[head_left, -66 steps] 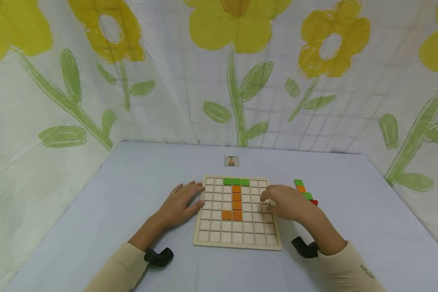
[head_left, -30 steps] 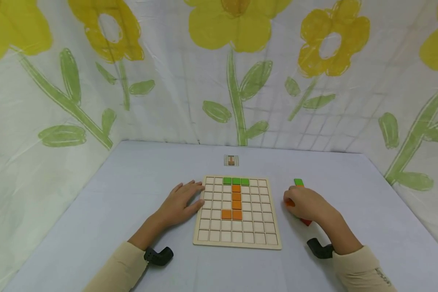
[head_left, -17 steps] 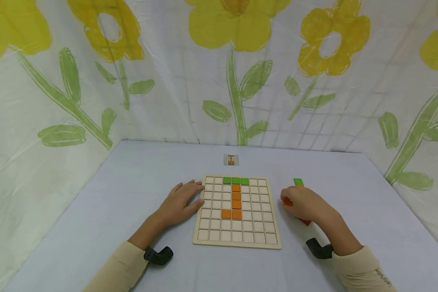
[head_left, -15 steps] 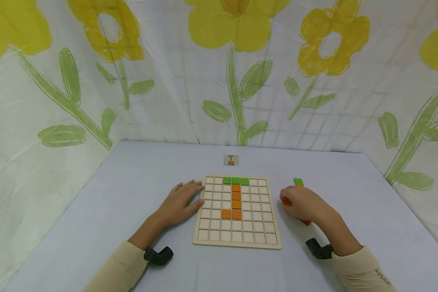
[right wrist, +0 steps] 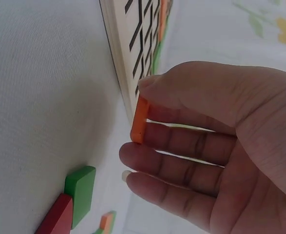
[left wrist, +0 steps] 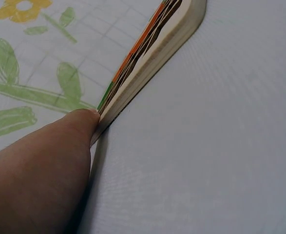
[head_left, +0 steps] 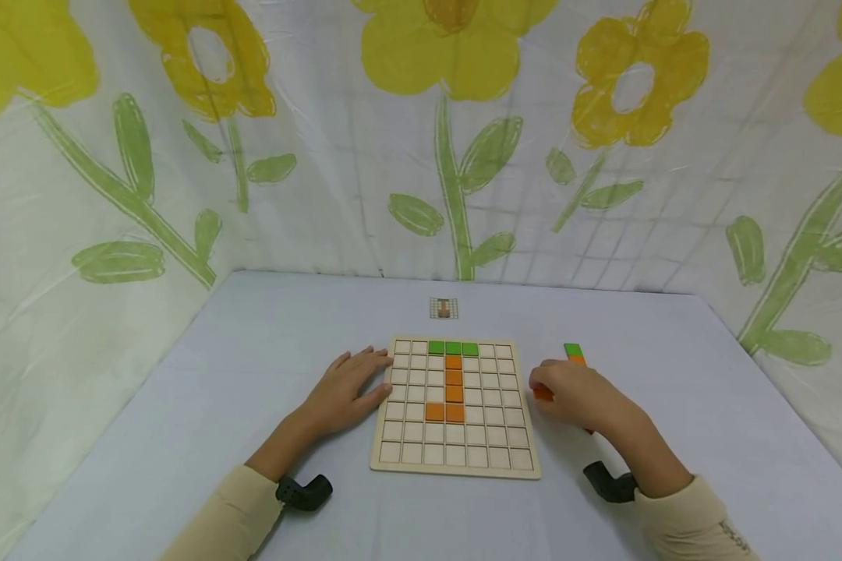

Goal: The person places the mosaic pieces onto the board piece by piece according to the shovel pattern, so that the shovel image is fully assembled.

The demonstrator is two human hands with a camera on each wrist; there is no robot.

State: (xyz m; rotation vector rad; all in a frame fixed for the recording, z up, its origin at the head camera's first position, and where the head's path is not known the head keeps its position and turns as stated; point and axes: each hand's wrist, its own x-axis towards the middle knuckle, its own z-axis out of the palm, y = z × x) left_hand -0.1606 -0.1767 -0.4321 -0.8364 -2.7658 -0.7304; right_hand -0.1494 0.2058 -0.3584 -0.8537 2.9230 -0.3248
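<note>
A square wooden grid board (head_left: 424, 452) lies mid-table. In it sit green tiles (head_left: 453, 347) along the far row, a column of orange tiles (head_left: 454, 378) below them, and one more orange tile (head_left: 434, 411) beside the column's near end. My left hand (head_left: 347, 393) rests at the board's left edge with fingers spread; its thumb (left wrist: 67, 141) touches the edge in the left wrist view. Just right of the board, my right hand (head_left: 575, 396) pinches an orange tile (right wrist: 140, 121) between thumb and fingers.
Loose tiles lie right of the board, partly behind the right hand: a green one (head_left: 572, 349) shows in the head view, and a green (right wrist: 80, 195) and a red one (right wrist: 56, 217) in the right wrist view. A small pattern card (head_left: 443, 308) lies beyond the board.
My right hand went from over the board's right side to the loose tiles, picked up an orange tile, and now moves left toward the board. The left hand has stayed put.
</note>
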